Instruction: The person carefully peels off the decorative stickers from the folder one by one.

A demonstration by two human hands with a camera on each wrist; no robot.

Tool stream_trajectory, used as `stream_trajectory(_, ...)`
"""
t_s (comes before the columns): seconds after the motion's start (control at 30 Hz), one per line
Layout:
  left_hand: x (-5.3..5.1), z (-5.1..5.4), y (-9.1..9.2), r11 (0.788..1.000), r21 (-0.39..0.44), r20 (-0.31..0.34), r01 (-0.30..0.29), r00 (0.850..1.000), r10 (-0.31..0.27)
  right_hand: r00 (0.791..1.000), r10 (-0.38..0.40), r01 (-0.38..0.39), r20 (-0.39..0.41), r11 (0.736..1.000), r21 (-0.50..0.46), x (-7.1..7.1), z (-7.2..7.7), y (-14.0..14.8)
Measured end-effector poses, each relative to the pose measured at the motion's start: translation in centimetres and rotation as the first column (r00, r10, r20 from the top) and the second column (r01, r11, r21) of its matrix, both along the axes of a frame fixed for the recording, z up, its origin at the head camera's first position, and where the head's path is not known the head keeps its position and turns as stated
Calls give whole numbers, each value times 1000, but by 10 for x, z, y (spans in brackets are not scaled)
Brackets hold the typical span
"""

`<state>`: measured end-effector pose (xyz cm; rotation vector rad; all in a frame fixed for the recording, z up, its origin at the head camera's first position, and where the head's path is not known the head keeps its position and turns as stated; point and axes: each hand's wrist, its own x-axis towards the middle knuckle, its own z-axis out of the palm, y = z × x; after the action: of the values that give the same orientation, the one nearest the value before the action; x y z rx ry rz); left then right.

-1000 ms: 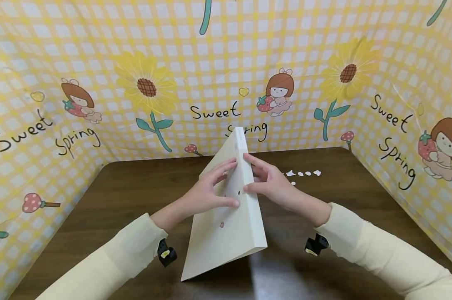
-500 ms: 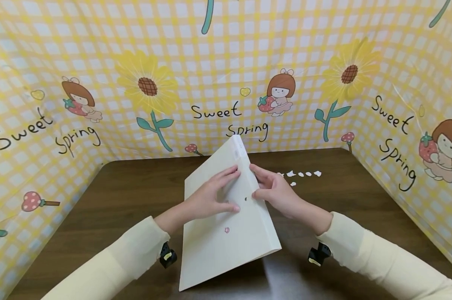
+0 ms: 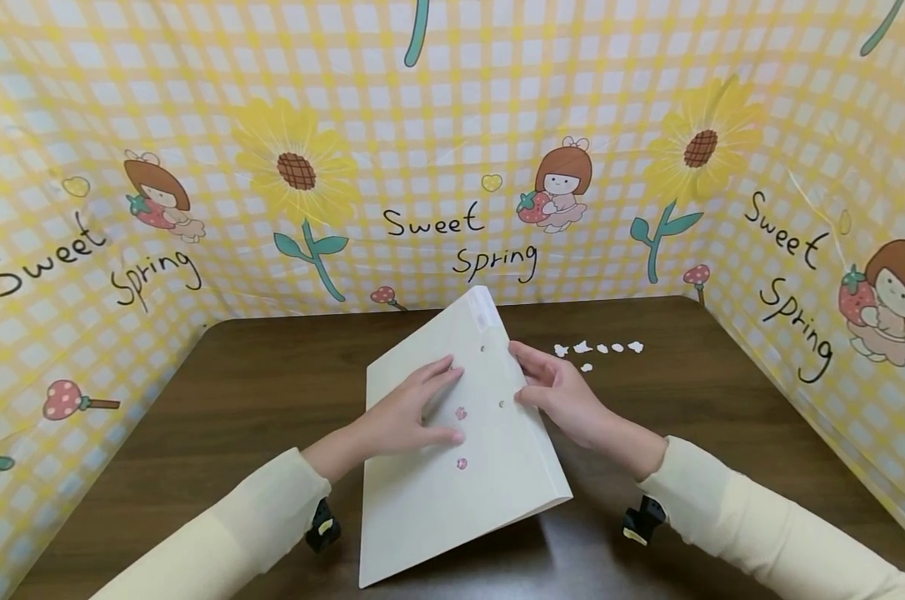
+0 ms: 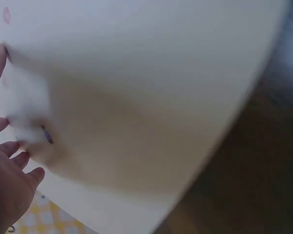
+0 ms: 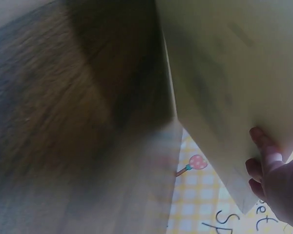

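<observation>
A white folder (image 3: 422, 517) with a narrow spine stands tilted over the table in the head view. Small pink stickers (image 3: 462, 464) and little dark-centred spots (image 3: 502, 405) dot its cover. My left hand (image 3: 400, 417) rests spread against this cover, fingertips and thumb touching it; the left wrist view shows the hand (image 4: 12, 180) at the left edge. On the other side, my right hand (image 3: 568, 400) grips the folder by its spine edge, some fingers hidden behind. The right wrist view shows the right hand (image 5: 278, 180) at the folder's edge.
Several small white cut-out pieces (image 3: 602, 348) lie in a row on the dark wooden table (image 3: 220, 400), right of the folder, with one more piece (image 3: 587, 367) just in front. A yellow checked cloth (image 3: 437, 100) walls in the back and sides.
The folder has tipped over to show more of its cover, its top edge dropping and its spine shifting right. My right hand has followed it right and slightly down; my left stays on the cover.
</observation>
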<state>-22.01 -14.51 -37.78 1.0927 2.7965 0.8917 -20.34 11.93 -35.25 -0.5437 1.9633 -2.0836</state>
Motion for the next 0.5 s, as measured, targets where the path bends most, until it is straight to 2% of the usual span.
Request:
stream_trajectory(0.27,5,-20,-29,993,-117,10,-17,1000,18,1000,-11,11,21,1000,27,-4,-14,10)
stream_trajectory(0.5,6,-32,-49,982,-180,24,-55,998,60,1000,-10,12,-16,992,125,-9,-23,19)
